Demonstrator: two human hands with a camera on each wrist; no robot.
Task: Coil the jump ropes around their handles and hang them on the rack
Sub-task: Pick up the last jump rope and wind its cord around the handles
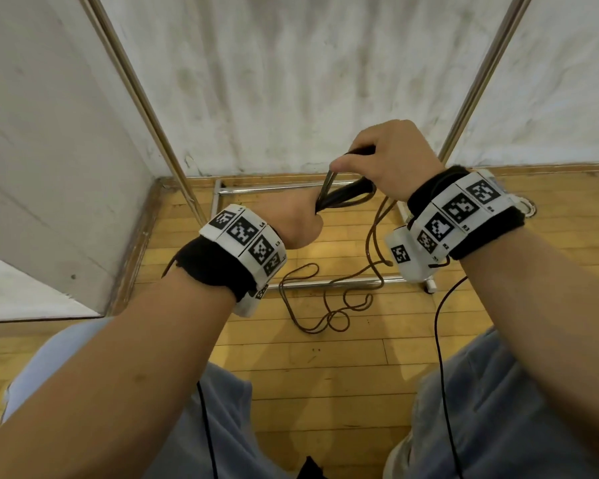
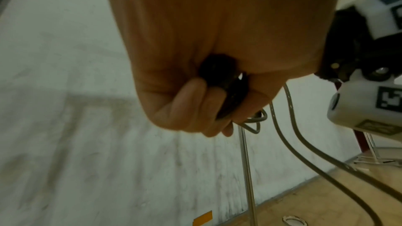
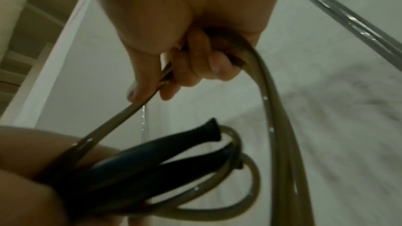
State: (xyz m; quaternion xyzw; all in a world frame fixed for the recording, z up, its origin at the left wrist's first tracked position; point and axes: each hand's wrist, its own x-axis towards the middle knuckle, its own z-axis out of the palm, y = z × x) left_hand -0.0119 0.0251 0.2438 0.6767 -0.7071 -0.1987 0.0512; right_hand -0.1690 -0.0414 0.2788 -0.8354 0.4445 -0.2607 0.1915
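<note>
Clamping the two black handles (image 1: pixel 343 197) together, the left hand (image 1: pixel 296 223) is curled tight around them, while the rope (image 1: pixel 374 229) is pinched by the right hand (image 1: pixel 391 160) at 1 o'clock. Slack is left trailing on the floor (image 1: pixel 325 357) towards 6 o'clock, by the rack (image 1: pixel 325 283). Light, limp, slick cord is judged likely to spring loose, so it is best held close beside the handles.

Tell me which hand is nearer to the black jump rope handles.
Left. The left hand grips the black jump rope handles directly, its fingers curled round them. The right hand sits just above them, pinching the rope that runs to the handles.
</note>
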